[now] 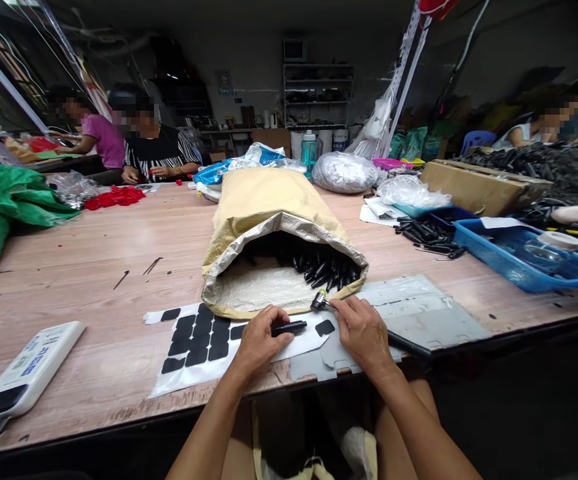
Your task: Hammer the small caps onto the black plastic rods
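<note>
My left hand [263, 337] is closed around a short black tube [289, 328], which points right, just above a white backing sheet. My right hand [361, 332] grips a small hammer [320, 301] close to its metal head, which has a yellow face. The black handle [409, 344] runs out past the hand to the right. Beneath my hands lies the white sheet [169, 380] with rows of black rounded stickers [199, 348]; one loose-looking sticker [325, 328] sits between the hands. Just beyond, an open tan sack [279, 193] shows several black pointed pieces [326, 270] inside.
A grey board [419, 310] lies at the right front edge. Further right are a blue tray [529, 267], black parts [429, 237] and a cardboard box [483, 187]. At left are a white power bank [29, 373] and green sacking [13, 200]. Other people sit across the table.
</note>
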Demonstrator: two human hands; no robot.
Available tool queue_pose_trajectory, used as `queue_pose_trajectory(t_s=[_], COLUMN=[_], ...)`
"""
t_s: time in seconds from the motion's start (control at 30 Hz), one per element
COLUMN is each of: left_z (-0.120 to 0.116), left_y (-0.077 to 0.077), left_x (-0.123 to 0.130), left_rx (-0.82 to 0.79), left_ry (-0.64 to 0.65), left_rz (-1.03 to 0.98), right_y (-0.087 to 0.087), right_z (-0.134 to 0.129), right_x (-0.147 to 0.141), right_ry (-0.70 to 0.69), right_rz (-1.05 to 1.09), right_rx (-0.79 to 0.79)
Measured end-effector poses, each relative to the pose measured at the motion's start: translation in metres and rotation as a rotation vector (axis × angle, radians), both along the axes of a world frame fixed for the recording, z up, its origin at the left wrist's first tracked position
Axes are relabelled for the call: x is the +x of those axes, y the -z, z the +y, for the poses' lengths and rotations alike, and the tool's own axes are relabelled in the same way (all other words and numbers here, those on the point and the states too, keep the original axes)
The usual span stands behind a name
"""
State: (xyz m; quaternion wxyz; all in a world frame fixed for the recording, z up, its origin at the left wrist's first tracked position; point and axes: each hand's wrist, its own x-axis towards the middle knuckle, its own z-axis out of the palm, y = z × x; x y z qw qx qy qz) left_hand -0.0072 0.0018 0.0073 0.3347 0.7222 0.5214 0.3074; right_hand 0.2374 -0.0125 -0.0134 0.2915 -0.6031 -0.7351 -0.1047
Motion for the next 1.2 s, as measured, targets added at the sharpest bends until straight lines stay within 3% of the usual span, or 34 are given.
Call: queue_pose_trajectory(t_s=[0.13,0.23,0.37,0.47,0.57,0.77,0.87,1.0,1.2], left_z=[0.001,-0.008,-0.045,-0.077,-0.097,-0.095,-0.088,-0.088,-0.095], left_y=[-0.001,-0.011,-0.031,-0.027,0.002,0.080,0.111,0.137,0.157], left_x=[0.000,0.001,0.010,0.020,0.031,0.041,0.046,0.057,0.063], left_rx=[0.005,0.014,-0.142,-0.345,-0.418,-0.746,-0.811,-0.801,-0.734], left_ry=[0.008,0.085,0.363,0.622,0.664,0.299,0.298,0.357,0.300], left_rz=[0.016,-0.026,-0.090,-0.009,0.149,0.321,0.417,0.408,0.404], right_y=[0.000,-0.002,-0.002,-0.002,-0.002,-0.003,-0.003,-0.003,-0.004], right_z=[0.000,0.000,0.000,-0.001,-0.001,-0.002,-0.001,-0.001,-0.001], right_x=[0.000,0.000,-0.001,-0.001,-0.001,-0.001,-0.002,-0.002,-0.002], right_ry=[-0.002,-0.001,-0.004,0.005,0.012,0.010,0.014,0.014,0.011], right_rz=[0.010,0.019,0.016,0.015,0.020,0.021,0.023,0.025,0.026], right_rx=[-0.012,-0.021,-0.024,-0.020,-0.023,-0.031,-0.028,-0.029,-0.039])
